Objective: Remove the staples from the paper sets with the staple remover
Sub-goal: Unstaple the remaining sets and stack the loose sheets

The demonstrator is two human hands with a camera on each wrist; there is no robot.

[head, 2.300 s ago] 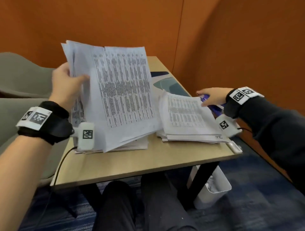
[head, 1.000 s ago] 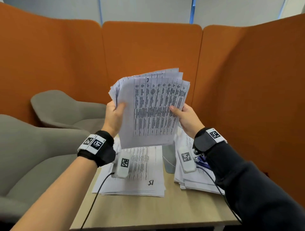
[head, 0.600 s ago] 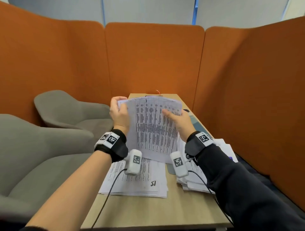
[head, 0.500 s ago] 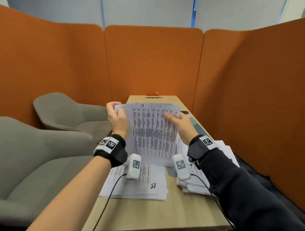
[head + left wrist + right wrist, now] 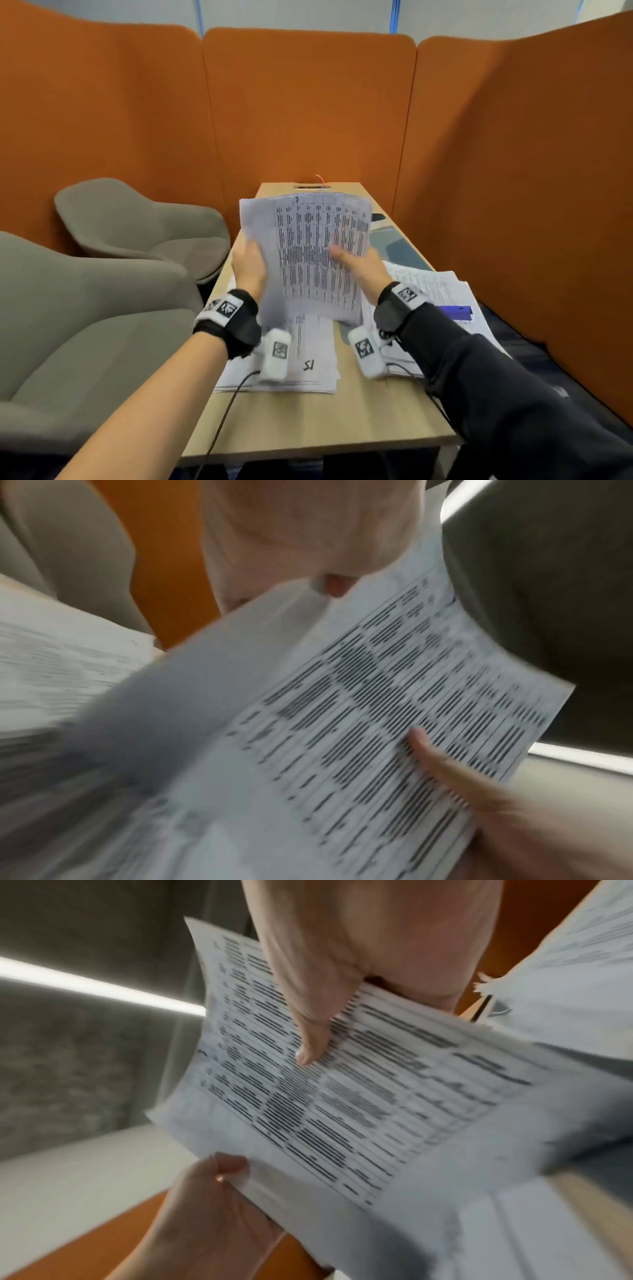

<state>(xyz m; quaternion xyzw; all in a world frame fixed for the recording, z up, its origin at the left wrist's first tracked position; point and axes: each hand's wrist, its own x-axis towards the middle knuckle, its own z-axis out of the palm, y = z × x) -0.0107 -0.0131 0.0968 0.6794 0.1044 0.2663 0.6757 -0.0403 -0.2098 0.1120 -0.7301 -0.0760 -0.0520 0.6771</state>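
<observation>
Both hands hold one printed paper set (image 5: 308, 260) nearly upright above the wooden table (image 5: 342, 418). My left hand (image 5: 251, 255) grips its left edge. My right hand (image 5: 347, 257) pinches the right side, thumb on the printed face. In the right wrist view the right thumb (image 5: 308, 1037) presses on the paper set (image 5: 359, 1096) and the left hand (image 5: 219, 1183) pinches its edge. The left wrist view is blurred and shows the paper set (image 5: 342, 723). A blue-purple staple remover (image 5: 455, 312) lies on the right paper stack (image 5: 435, 287), partly hidden by my right wrist. No staple can be made out.
Another paper stack (image 5: 308, 370) lies under the held set on the table's left side. A grey-blue mat (image 5: 394, 246) lies further back. Grey armchairs (image 5: 137, 226) stand to the left, and orange partition walls (image 5: 308, 109) enclose the table at the back and right.
My right hand left the right stack and joined the left on the paper set. The set was raised high, then lowered toward the table and tilted back.
</observation>
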